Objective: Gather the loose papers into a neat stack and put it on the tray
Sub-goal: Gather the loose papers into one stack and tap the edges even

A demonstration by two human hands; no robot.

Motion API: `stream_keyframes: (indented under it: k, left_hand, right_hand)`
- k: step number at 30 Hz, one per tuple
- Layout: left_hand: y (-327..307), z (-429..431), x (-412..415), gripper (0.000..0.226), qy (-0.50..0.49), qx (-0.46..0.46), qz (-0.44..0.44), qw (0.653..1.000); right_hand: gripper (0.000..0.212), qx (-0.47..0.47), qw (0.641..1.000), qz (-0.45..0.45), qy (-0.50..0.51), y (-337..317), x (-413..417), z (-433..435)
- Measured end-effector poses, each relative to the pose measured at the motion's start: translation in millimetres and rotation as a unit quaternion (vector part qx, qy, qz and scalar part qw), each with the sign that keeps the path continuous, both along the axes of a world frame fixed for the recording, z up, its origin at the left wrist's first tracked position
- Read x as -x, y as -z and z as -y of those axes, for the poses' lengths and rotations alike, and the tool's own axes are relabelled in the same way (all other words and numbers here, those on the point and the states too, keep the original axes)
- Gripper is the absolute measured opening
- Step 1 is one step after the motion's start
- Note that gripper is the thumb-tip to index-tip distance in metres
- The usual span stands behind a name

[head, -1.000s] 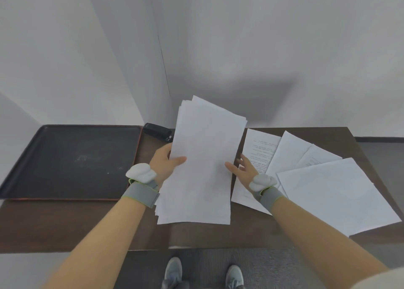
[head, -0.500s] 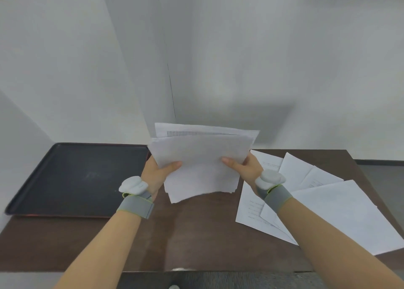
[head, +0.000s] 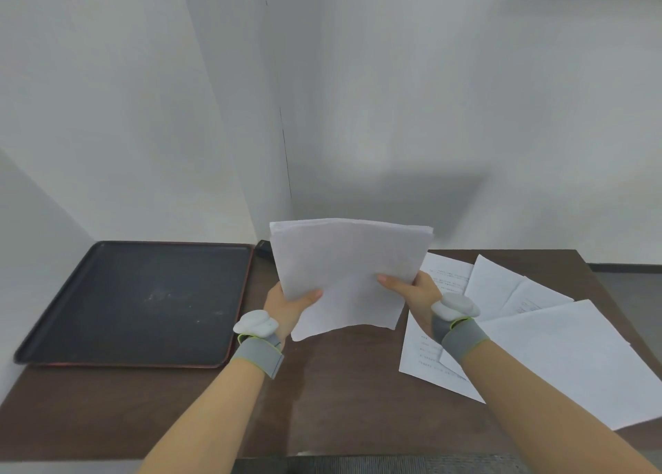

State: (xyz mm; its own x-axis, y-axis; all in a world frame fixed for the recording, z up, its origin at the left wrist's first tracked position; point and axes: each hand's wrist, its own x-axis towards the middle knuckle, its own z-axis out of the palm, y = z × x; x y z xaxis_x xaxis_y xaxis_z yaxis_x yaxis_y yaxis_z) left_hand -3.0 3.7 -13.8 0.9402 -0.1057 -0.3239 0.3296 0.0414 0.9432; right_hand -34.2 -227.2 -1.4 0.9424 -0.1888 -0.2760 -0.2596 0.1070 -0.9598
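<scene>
A stack of white papers (head: 349, 262) is held upright above the middle of the dark wooden table (head: 340, 395). My left hand (head: 286, 305) grips its lower left side, thumb in front. My right hand (head: 412, 291) grips its lower right side. The sheets' top edges are nearly level, and the bottom edge hangs just above the tabletop. A black tray with a red rim (head: 136, 305) lies flat on the table's left part, with nothing on it. Several loose papers (head: 559, 352), some printed, lie fanned out on the right side of the table.
White walls meet in a corner right behind the table. A small black object (head: 263, 248) sits against the wall behind the tray's far right corner. The table's front edge runs along the bottom, with grey floor below.
The stack went from lying tilted in my left hand to being held upright by both hands. My right hand took hold of its right side, and the sheets' edges look more even.
</scene>
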Motion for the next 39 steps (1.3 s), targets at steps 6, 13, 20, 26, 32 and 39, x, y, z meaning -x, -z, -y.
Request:
stream_keyframes:
  k: [6,13,20,26,32,39]
  left_hand:
    - [5,-2,-2,0.037,0.024,0.011,-0.004,1.000]
    - [-7,-15,-11,0.046,0.087,-0.021,0.019,0.996]
    - [-12,-10,-16,0.039,0.129,-0.035,0.015,0.991]
    - [-12,-14,-27,0.036,0.125,-0.062,-0.021,0.990]
    - [19,-26,-29,0.047,0.111,-0.091,-0.106,0.984]
    - [57,-27,-13,0.037,0.213,-0.342,-0.105,0.909]
  right_hand:
    - [0.018,-0.025,0.999,-0.020,-0.002,3,2,1]
    - [0.029,0.009,0.999,-0.031,-0.019,3,7,3]
    - [0.026,0.031,0.998,-0.045,-0.020,6,2,0]
    - [0.021,0.039,0.996,-0.074,0.021,2,-7,-8]
    - [0.043,0.085,0.976,-0.196,0.039,25,-8,-26]
    - [0.043,0.188,0.939,-0.289,-0.001,64,14,-43]
